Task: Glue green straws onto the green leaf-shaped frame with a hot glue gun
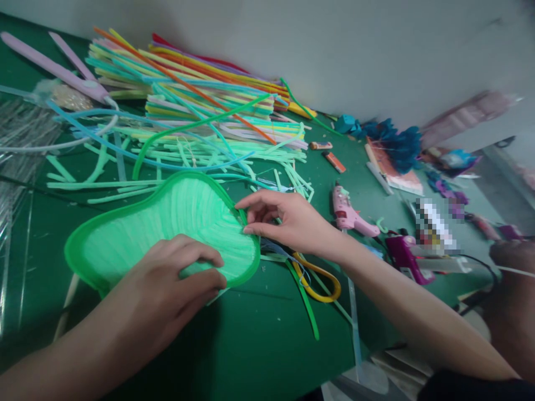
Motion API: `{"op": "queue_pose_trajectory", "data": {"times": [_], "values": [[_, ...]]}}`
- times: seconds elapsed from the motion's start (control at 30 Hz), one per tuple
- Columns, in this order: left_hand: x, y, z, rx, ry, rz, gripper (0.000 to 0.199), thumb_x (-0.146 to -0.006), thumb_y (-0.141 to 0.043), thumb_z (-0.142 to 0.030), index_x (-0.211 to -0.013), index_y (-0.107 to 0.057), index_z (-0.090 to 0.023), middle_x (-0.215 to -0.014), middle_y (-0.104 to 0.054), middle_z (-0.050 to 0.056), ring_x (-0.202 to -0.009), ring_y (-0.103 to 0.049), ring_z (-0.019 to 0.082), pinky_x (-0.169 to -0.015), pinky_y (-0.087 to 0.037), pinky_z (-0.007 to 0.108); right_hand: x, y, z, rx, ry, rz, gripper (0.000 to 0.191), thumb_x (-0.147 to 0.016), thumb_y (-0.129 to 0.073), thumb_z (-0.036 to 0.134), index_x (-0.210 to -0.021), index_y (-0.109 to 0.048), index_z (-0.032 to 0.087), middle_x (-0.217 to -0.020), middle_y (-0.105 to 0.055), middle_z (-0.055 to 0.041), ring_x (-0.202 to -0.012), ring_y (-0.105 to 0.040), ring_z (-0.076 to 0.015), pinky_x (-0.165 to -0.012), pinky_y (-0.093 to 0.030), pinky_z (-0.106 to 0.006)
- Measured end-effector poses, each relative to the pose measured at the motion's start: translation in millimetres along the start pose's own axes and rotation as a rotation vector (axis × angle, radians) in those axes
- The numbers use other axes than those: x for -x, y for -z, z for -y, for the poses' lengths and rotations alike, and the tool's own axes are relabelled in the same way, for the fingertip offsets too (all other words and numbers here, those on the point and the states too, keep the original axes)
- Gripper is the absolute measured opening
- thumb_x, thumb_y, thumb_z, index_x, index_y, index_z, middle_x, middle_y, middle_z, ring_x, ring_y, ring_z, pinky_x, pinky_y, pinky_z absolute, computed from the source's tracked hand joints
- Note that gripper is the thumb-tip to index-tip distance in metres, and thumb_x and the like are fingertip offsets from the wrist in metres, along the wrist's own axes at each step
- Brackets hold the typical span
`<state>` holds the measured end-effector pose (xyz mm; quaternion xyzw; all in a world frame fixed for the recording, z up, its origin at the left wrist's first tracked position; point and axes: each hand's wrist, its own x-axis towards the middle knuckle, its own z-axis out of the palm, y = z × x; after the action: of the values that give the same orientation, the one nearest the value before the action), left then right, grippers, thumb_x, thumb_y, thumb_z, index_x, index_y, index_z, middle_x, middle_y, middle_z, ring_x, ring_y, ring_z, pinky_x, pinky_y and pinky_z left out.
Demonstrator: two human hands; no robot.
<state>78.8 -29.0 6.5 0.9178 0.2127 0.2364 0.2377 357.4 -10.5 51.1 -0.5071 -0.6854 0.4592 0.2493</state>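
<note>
A leaf-shaped piece made of light green pipe cleaners (179,209), rimmed in darker green, lies before me, wide and rounded at both ends. My left hand (175,278) is closed on its lower edge, thumb and fingers bent around the rim. At the right side of the rim, my right hand (288,220) pinches the dark green border between thumb and forefinger. Just beyond the leaf are loose mint-green pipe cleaner pieces (200,147). Near my right wrist lies a bent yellow pipe cleaner (334,292), with a green strip (307,312) beside it.
Bundles of coloured pipe cleaners (217,72) lie along the wall. A pink hair straightener (54,67) is at the far left. Right of centre are a pink glue gun (349,214), an orange glue box (334,161) and dark blue feathers (401,147). Another person's hand (512,256) shows at the right edge.
</note>
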Motion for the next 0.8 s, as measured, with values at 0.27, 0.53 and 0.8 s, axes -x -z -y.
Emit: {"op": "queue_pose_trajectory", "data": {"times": [0.27,0.53,0.8], "values": [[0.0,-0.5,-0.9,0.009,0.016,-0.004,0.014,-0.105,-0.061,-0.022,-0.107,-0.072,-0.030,-0.120,-0.071,0.000,-0.106,-0.063,0.021,-0.091,-0.041,0.035,-0.8,-1.1,0.5,-0.002,0.032,-0.003,0.028,-0.088,-0.082,0.022,-0.114,-0.073,0.019,-0.088,-0.074,0.0023,-0.078,-0.071,-0.0141,-0.076,-0.059,-0.029],[0.9,-3.3,-4.5,0.016,0.065,-0.005,0.017,-0.107,-0.057,-0.022,-0.105,-0.073,-0.029,-0.120,-0.072,0.001,-0.106,-0.062,0.022,-0.091,-0.041,0.038,0.3,-1.6,-6.7,0.021,0.018,-0.058,0.029,-0.085,-0.083,0.026,-0.114,-0.078,0.023,-0.095,-0.075,-0.0009,-0.084,-0.071,-0.0166,-0.075,-0.060,-0.031],[2.2,-5.4,-4.6,0.031,0.059,-0.021,0.017,-0.106,-0.057,-0.020,-0.106,-0.071,-0.030,-0.120,-0.071,0.001,-0.107,-0.061,0.022,-0.091,-0.040,0.038,-0.8,-5.7,-10.8,-0.091,-0.042,-0.058,0.039,-0.082,-0.085,0.027,-0.118,-0.074,0.020,-0.091,-0.075,-0.0001,-0.081,-0.072,-0.0153,-0.077,-0.062,-0.032]]}}
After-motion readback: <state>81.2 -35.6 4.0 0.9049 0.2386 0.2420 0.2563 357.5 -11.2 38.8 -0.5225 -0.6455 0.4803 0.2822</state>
